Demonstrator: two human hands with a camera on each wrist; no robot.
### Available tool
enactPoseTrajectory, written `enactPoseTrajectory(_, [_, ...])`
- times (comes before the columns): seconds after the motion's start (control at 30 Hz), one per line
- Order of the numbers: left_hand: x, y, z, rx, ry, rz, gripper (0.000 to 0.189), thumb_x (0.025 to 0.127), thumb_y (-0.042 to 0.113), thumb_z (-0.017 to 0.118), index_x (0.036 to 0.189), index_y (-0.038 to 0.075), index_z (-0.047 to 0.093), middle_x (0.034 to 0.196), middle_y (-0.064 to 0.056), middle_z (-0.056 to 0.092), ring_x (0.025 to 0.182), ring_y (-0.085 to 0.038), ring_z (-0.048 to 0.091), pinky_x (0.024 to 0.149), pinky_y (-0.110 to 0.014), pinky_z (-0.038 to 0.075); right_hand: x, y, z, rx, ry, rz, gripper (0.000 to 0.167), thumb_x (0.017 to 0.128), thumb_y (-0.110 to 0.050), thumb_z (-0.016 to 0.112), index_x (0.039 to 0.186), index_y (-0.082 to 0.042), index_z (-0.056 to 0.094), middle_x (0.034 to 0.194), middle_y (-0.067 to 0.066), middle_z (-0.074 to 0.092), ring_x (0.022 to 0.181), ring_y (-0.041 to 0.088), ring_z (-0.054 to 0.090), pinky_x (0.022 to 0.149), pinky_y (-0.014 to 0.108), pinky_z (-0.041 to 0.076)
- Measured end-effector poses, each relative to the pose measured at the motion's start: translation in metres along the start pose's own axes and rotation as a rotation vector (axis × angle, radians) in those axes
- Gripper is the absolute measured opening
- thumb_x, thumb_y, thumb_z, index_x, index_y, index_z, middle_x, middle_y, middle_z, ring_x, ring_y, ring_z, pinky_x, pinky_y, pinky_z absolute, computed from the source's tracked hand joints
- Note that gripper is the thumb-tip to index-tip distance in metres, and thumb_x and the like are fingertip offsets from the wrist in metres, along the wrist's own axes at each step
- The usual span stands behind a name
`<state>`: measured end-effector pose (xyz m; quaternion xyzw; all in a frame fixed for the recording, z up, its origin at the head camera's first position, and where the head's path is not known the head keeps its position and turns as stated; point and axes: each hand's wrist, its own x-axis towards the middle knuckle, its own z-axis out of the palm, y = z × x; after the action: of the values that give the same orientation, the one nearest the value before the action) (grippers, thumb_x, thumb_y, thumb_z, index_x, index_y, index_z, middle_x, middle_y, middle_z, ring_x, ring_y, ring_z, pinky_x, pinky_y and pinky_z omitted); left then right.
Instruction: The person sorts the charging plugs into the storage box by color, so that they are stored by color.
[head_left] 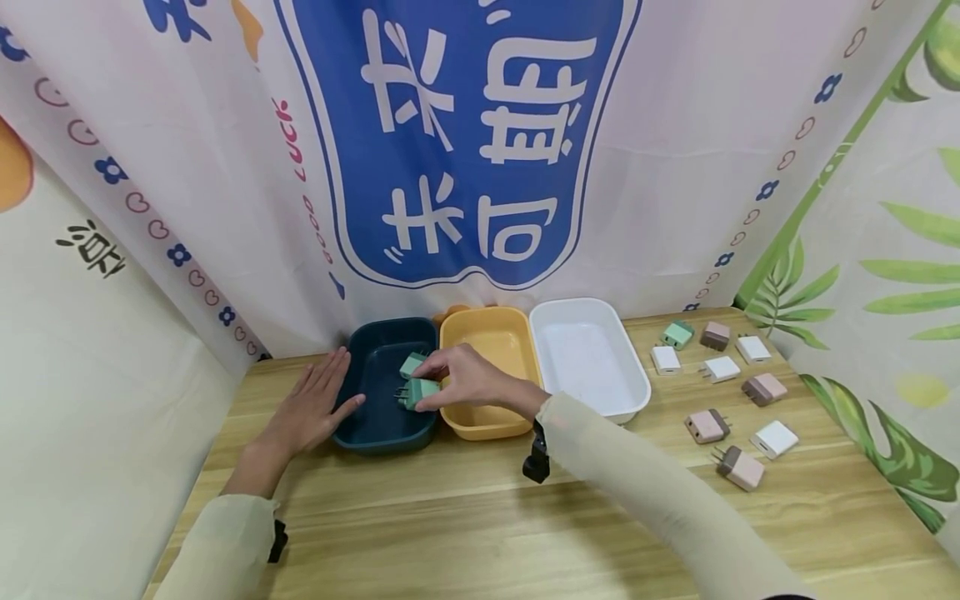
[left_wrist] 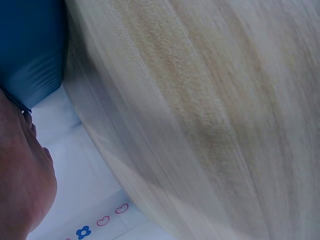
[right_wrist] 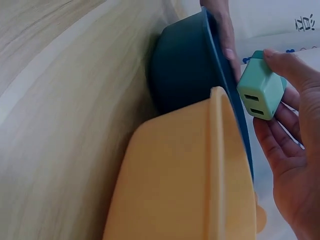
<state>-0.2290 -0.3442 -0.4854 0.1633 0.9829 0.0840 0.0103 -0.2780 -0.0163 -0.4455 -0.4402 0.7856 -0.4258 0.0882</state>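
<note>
Nearest: two pale sleeves [head_left: 660,483], each with a black device [head_left: 536,460] at the wrist, over a wood-grain tabletop [head_left: 450,525].

Right side of tabletop, nearer group: two pink-and-brown chargers [head_left: 740,468] and one white charger [head_left: 775,439], lying loose.

Left hand [head_left: 307,412]: fingers straight, laid along the left side of the dark teal container; thumb spread apart, reaching over the rim.

Right hand [head_left: 468,379]: thumb and fingers pinching one green charger [head_left: 422,394], held over the right part of the dark teal container; two port slots visible in the right wrist view, prongs pointing left in the head view.

Containers, three, in a row, left to right:
1. Dark teal container [head_left: 382,440], rounded rectangle. Contents: a second green charger [head_left: 412,365], near the right wall, partly hidden by the right hand.
2. Yellow container [head_left: 487,432], just beside the first; right hand and wrist pass above it.
3. White container [head_left: 643,392], just beside the yellow; pale floor in view.

Right of the row, farther group, loose on the tabletop: one green, three white, two pink-and-brown.

Farthest: printed cloth [head_left: 675,208], white, with a blue panel [head_left: 465,150] of white characters.
</note>
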Motion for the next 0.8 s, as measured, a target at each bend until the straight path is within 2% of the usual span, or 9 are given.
enactPoseTrajectory(0.27, [0.000,0.000,0.000,0.003,-0.008,-0.001,0.088,0.111,0.059,0.039,0.169,0.001,0.008,0.177,-0.020,0.007,0.163,-0.042,0.009,0.130,-0.065,0.007,0.007,0.008,0.013,-0.043,-0.011,0.007,0.040,0.085,-0.027,0.092,0.120,-0.010,0.080,0.106,-0.001,0.077,0.085,0.007,0.064,0.079,0.019,0.058])
enactPoseTrajectory(0.8, [0.001,0.001,0.000,-0.003,0.001,-0.002,0.088,0.111,0.058,0.040,0.169,0.000,0.009,0.177,-0.021,0.008,0.163,-0.043,0.010,0.130,-0.065,0.008,0.011,0.011,0.023,-0.161,-0.037,-0.030,0.043,0.085,-0.034,0.092,0.120,-0.012,0.080,0.107,-0.004,0.079,0.086,0.003,0.063,0.080,0.014,0.055])
